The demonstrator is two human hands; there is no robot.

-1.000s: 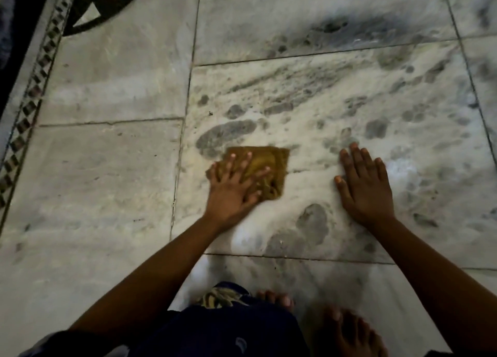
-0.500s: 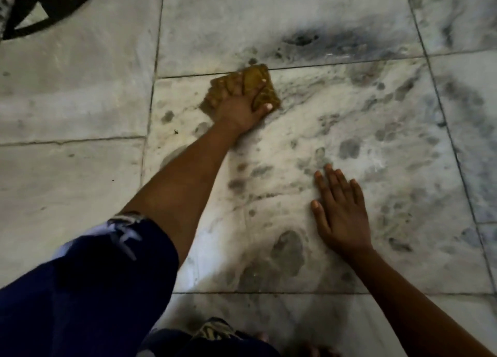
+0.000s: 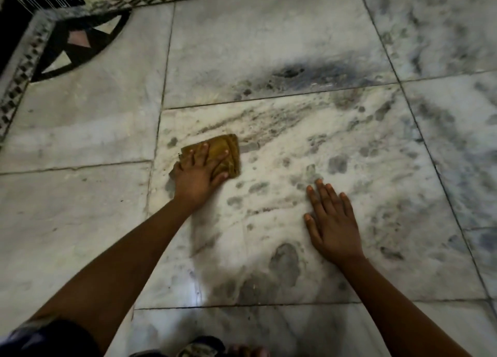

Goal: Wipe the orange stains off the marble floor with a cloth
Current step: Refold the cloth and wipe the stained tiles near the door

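A folded mustard-yellow cloth (image 3: 228, 148) lies flat on the white, grey-veined marble floor (image 3: 336, 147), near the left edge of the middle tile. My left hand (image 3: 197, 175) presses down on the cloth with fingers spread over it. To the right, my right hand (image 3: 332, 225) rests flat on the same tile with fingers apart and nothing in it. No clear orange stain shows on the marble; the tile carries grey blotches and streaks.
A black-and-white patterned border strip (image 3: 16, 88) and a dark inlay (image 3: 78, 44) run along the top left. Beyond the border at far left lies a dark area (image 3: 10, 28). My toes (image 3: 243, 350) show at the bottom edge.
My left hand has pulled the cloth back from the far edge of the tile toward me and to the left. My right hand has stayed flat on the tile.
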